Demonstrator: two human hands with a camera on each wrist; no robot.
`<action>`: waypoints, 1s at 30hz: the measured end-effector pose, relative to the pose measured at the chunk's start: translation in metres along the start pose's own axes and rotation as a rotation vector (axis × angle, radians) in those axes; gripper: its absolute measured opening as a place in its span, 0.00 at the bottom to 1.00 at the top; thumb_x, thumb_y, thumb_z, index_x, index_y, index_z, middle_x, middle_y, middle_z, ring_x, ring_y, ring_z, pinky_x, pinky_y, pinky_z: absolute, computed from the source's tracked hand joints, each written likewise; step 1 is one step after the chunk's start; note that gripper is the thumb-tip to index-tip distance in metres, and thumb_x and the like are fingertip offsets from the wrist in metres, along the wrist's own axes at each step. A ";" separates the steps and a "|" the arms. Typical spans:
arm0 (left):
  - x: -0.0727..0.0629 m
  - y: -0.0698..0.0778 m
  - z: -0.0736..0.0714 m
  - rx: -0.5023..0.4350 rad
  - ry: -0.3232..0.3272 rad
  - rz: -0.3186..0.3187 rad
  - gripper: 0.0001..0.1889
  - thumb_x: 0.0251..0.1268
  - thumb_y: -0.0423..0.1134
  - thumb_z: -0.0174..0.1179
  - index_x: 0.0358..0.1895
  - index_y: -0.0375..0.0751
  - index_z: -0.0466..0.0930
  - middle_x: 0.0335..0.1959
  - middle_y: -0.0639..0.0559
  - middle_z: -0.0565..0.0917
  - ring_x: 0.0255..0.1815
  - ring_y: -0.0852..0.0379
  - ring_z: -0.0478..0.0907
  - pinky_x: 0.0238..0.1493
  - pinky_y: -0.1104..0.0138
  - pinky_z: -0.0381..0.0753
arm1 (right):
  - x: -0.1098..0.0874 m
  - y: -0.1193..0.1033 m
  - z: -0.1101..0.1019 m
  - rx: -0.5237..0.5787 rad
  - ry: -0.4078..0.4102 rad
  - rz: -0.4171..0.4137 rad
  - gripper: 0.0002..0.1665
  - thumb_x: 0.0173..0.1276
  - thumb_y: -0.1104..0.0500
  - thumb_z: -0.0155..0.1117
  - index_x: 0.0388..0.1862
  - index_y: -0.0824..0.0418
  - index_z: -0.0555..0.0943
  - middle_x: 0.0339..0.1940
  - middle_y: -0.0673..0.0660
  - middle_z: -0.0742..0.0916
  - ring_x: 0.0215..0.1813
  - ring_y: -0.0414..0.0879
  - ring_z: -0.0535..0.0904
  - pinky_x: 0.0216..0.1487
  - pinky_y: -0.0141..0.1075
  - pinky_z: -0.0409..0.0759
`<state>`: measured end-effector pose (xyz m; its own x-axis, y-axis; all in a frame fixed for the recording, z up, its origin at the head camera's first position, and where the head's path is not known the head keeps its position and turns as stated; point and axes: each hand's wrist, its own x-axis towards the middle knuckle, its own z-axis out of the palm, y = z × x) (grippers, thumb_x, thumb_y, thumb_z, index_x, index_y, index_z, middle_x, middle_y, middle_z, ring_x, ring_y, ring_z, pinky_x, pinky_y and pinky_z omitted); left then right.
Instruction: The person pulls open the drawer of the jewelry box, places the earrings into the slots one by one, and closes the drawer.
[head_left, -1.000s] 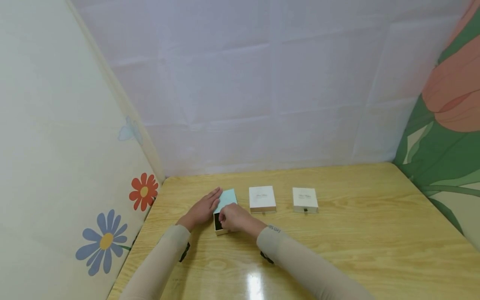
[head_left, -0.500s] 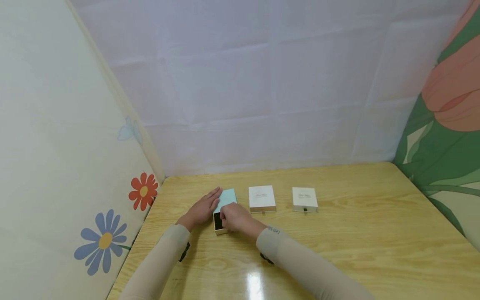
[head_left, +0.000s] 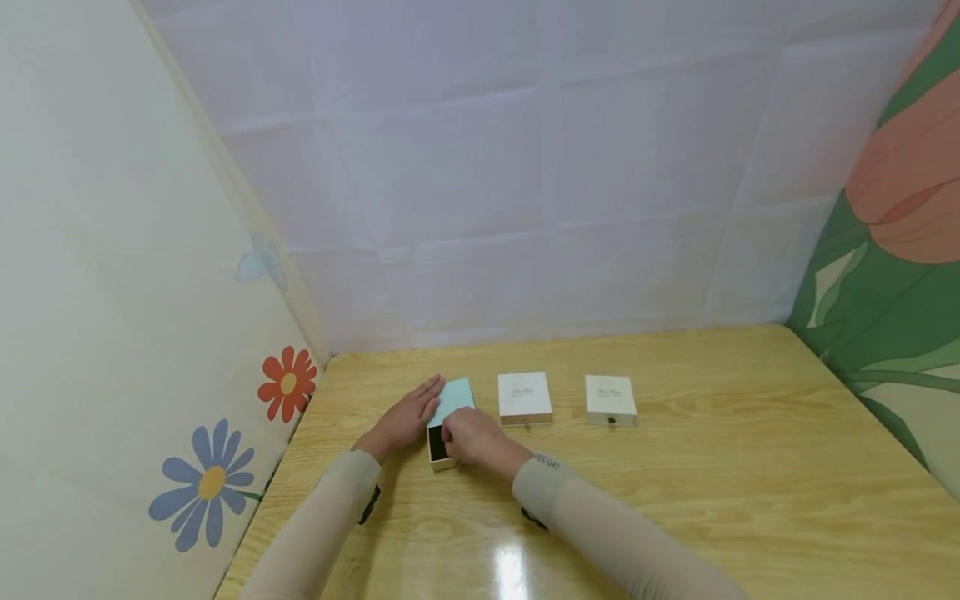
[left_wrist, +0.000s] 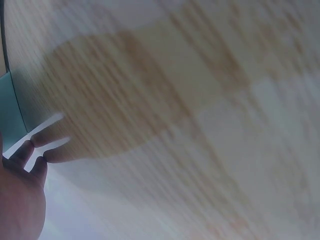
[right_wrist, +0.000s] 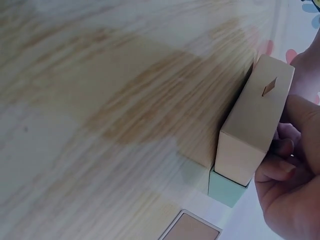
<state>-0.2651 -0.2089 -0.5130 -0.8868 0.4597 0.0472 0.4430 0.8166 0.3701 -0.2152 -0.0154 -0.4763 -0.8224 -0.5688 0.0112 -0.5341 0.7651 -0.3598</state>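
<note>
A drawer-style gift box with a light-blue sleeve (head_left: 454,397) lies on the table at centre left. Its beige drawer (right_wrist: 257,110) is pulled out toward me, and the dark inside (head_left: 437,444) shows. My left hand (head_left: 406,419) rests along the sleeve's left side with its fingers stretched out. Over the drawer's right side, my right hand (head_left: 474,435) has curled fingers that reach down into the opening. In the right wrist view those fingers (right_wrist: 274,170) bend at the drawer's edge. Whether they pinch anything inside is hidden.
A white gift box (head_left: 524,395) lies to the right of the blue one. Farther right is a cream box (head_left: 611,398) with a dark pull tab. All are on a wood-grain table (head_left: 720,450), with a pale cloth backdrop (head_left: 450,167) behind.
My right hand has shifted very slightly to the right over the drawer, and a little more of the dark inside shows. The left hand and the boxes have stayed put.
</note>
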 end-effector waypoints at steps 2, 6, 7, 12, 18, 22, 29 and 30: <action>0.000 0.001 -0.001 -0.002 -0.001 0.003 0.28 0.86 0.48 0.35 0.82 0.42 0.52 0.83 0.48 0.53 0.82 0.48 0.51 0.80 0.51 0.56 | 0.001 0.000 -0.001 0.003 -0.007 0.004 0.08 0.64 0.62 0.69 0.40 0.55 0.91 0.40 0.47 0.90 0.44 0.40 0.85 0.45 0.32 0.85; -0.001 0.002 -0.003 -0.004 -0.006 0.010 0.28 0.87 0.47 0.35 0.82 0.42 0.52 0.83 0.47 0.53 0.82 0.47 0.51 0.80 0.51 0.56 | 0.001 0.001 -0.002 0.016 -0.021 0.017 0.07 0.64 0.62 0.69 0.37 0.54 0.91 0.38 0.46 0.90 0.41 0.38 0.83 0.44 0.32 0.84; -0.001 0.002 -0.003 -0.002 -0.008 0.012 0.28 0.87 0.47 0.35 0.81 0.42 0.52 0.83 0.47 0.53 0.82 0.47 0.51 0.80 0.51 0.56 | 0.001 0.001 -0.002 0.016 -0.022 0.017 0.06 0.64 0.62 0.69 0.36 0.54 0.91 0.37 0.46 0.90 0.40 0.38 0.83 0.43 0.31 0.84; -0.001 0.003 -0.003 0.009 -0.010 0.007 0.28 0.87 0.48 0.35 0.81 0.42 0.52 0.83 0.47 0.53 0.82 0.47 0.51 0.80 0.51 0.56 | 0.001 0.001 -0.004 0.019 -0.029 0.032 0.05 0.65 0.61 0.70 0.35 0.52 0.91 0.36 0.44 0.89 0.41 0.38 0.82 0.43 0.32 0.83; -0.001 0.003 -0.002 0.009 -0.003 -0.001 0.28 0.87 0.47 0.36 0.81 0.41 0.53 0.83 0.46 0.54 0.82 0.47 0.52 0.79 0.50 0.57 | 0.000 0.002 -0.005 0.046 -0.042 0.063 0.05 0.67 0.59 0.70 0.36 0.50 0.92 0.37 0.42 0.89 0.44 0.38 0.83 0.47 0.34 0.84; -0.002 0.004 -0.002 0.007 -0.001 -0.002 0.28 0.87 0.47 0.36 0.81 0.40 0.53 0.83 0.46 0.54 0.82 0.46 0.52 0.79 0.50 0.57 | 0.000 0.002 -0.004 0.065 -0.044 0.079 0.05 0.67 0.58 0.70 0.35 0.50 0.92 0.36 0.41 0.89 0.42 0.38 0.83 0.46 0.34 0.84; -0.003 0.006 -0.003 -0.002 0.009 0.007 0.28 0.86 0.45 0.37 0.81 0.39 0.54 0.82 0.44 0.54 0.82 0.44 0.53 0.79 0.48 0.57 | -0.001 0.003 -0.004 0.113 -0.027 0.084 0.05 0.66 0.59 0.71 0.31 0.50 0.90 0.32 0.42 0.88 0.37 0.37 0.80 0.42 0.32 0.82; -0.003 0.006 -0.004 0.001 0.009 0.008 0.28 0.86 0.45 0.38 0.81 0.39 0.54 0.82 0.44 0.54 0.82 0.44 0.53 0.79 0.48 0.57 | -0.001 0.004 -0.004 0.117 -0.021 0.082 0.06 0.66 0.59 0.71 0.30 0.50 0.90 0.32 0.42 0.87 0.37 0.37 0.79 0.42 0.32 0.81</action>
<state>-0.2598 -0.2065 -0.5075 -0.8844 0.4630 0.0585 0.4501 0.8133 0.3687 -0.2168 -0.0106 -0.4736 -0.8573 -0.5132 -0.0412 -0.4381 0.7692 -0.4651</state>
